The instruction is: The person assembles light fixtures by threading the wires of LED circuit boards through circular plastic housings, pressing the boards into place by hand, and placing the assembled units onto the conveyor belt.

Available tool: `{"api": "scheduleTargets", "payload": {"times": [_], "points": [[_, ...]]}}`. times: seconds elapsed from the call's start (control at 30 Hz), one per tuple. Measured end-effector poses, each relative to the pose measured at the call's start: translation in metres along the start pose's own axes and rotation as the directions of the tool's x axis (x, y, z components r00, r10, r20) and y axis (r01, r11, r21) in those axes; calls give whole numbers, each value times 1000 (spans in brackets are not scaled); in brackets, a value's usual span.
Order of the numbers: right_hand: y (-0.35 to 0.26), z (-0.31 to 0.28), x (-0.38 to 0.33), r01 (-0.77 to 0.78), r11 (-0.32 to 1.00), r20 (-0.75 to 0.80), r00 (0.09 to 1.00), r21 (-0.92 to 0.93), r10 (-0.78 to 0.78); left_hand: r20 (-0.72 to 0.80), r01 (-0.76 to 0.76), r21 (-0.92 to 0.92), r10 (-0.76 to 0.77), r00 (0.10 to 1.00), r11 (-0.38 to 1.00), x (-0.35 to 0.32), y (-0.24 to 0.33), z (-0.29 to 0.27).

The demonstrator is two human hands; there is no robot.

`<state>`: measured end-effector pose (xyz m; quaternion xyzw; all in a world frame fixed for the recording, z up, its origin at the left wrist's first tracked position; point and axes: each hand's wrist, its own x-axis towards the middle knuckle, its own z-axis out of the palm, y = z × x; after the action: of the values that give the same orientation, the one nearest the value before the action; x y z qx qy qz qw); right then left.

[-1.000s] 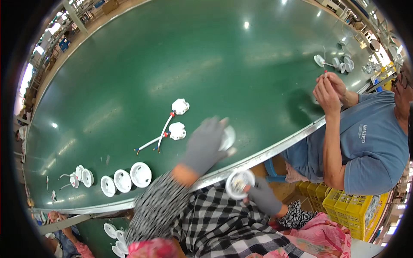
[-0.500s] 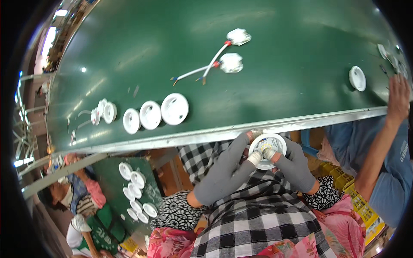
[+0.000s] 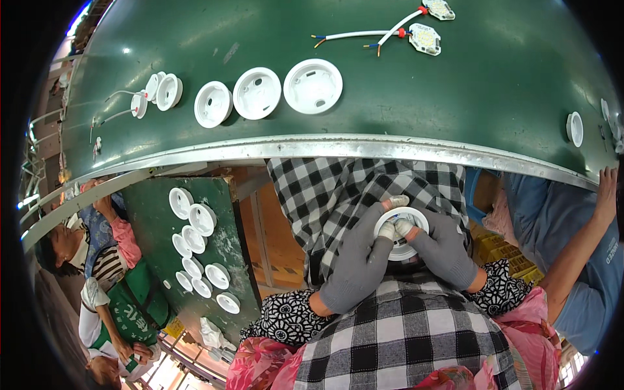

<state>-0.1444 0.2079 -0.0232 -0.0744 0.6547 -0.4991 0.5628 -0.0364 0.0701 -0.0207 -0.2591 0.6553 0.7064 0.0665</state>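
Observation:
A white round lamp housing lies between my two hands above my checkered lap, just below the table's front edge. My left hand, in a grey fingerless glove with wrapped fingertips, is closed round the housing's left side. Its thumb presses down inside. On the opposite side my right hand, gloved alike, grips the housing with its thumb also pushed into the middle. The thumbs hide much of the inside. On the green table lie two white LED boards, a nearer one and a farther one, with crossed white cables.
Three white housings stand in a row on the green table; smaller wired ones sit farther left. Another housing is at right, near a co-worker's hand. Several housings cover a lower table beside other people.
The view has shifted, so the table sits higher in the picture. Both thumbs have come together inside the housing, which stays in my hands.

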Motion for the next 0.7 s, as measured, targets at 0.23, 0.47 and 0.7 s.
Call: {"api": "scheduleTargets", "payload": {"times": [0.23, 0.47, 0.7], "points": [[5, 3, 4, -63, 991, 58, 996, -120, 70, 231, 114, -139, -80, 970, 984, -5, -1, -34], [-1, -9, 3, 39, 960, 185, 983, -276, 14, 299, -228, 331, 127, 946, 916, -5, -14, -25], [17, -2, 3, -22, 961, 158, 985, -277, 68, 79, -252, 444, 243, 967, 860, -21, -38, 0]]}}
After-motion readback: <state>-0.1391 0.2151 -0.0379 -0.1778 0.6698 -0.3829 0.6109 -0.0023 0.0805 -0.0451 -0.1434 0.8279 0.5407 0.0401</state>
